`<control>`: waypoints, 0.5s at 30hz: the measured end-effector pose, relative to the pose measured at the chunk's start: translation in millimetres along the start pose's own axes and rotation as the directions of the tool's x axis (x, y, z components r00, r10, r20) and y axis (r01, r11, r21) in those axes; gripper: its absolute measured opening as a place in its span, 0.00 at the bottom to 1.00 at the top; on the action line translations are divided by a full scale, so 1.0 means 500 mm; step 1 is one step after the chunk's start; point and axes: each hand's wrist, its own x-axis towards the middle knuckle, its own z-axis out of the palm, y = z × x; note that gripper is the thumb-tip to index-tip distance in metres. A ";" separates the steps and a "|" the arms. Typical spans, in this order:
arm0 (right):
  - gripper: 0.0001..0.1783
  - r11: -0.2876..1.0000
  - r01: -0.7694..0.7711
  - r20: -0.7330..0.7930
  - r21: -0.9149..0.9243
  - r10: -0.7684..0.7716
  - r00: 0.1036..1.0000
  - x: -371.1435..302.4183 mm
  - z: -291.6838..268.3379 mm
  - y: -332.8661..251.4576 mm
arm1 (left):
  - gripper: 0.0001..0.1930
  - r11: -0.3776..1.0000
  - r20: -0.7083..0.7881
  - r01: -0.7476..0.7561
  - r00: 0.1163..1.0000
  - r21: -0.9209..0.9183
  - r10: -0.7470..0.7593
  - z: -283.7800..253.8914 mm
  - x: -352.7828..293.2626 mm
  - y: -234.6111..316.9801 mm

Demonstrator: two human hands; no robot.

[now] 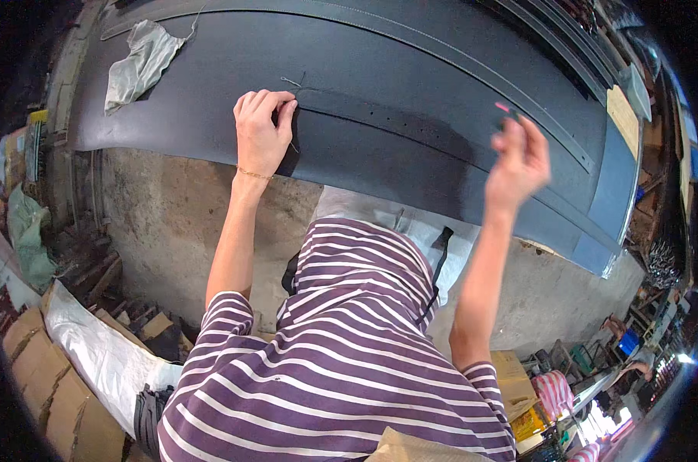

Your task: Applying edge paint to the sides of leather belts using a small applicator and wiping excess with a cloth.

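My left hand [263, 127] pinches the end of a long dark strap [410, 140] between thumb and fingers. Loose thread ends [293, 82] stick out beside those fingertips, and another thread hangs below them. My right hand [518, 165] is raised over the right part of the strap, blurred by motion. Its fingers close on a small dark object with a pink-red part [502, 107], whose kind I cannot make out. Both hands are above a dark, smooth tabletop [210, 69]. A few small holes show in the dark surface just above the strap.
A second long strap with pale stitching [410, 42] curves along the far side. A crumpled whitish bag [143, 65] lies at the far left. More dark straps [549, 46] lie at the far right. Flattened cardboard [53, 385] and a white sack [95, 362] are at lower left.
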 end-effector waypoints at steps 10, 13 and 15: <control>0.07 0.985 -0.158 0.404 0.070 0.116 0.907 -0.079 0.302 0.027 | 0.07 0.969 -0.044 0.245 0.968 -0.038 -0.246 0.010 0.008 0.030; 0.07 0.995 -0.068 0.399 0.077 0.031 0.916 -0.091 0.307 0.045 | 0.08 0.973 -0.131 0.230 0.964 -0.023 -0.231 0.019 0.002 0.033; 0.07 0.991 -0.107 0.390 0.086 0.065 0.919 -0.090 0.303 0.045 | 0.08 0.979 -0.167 0.203 0.965 -0.006 -0.201 0.018 0.010 0.032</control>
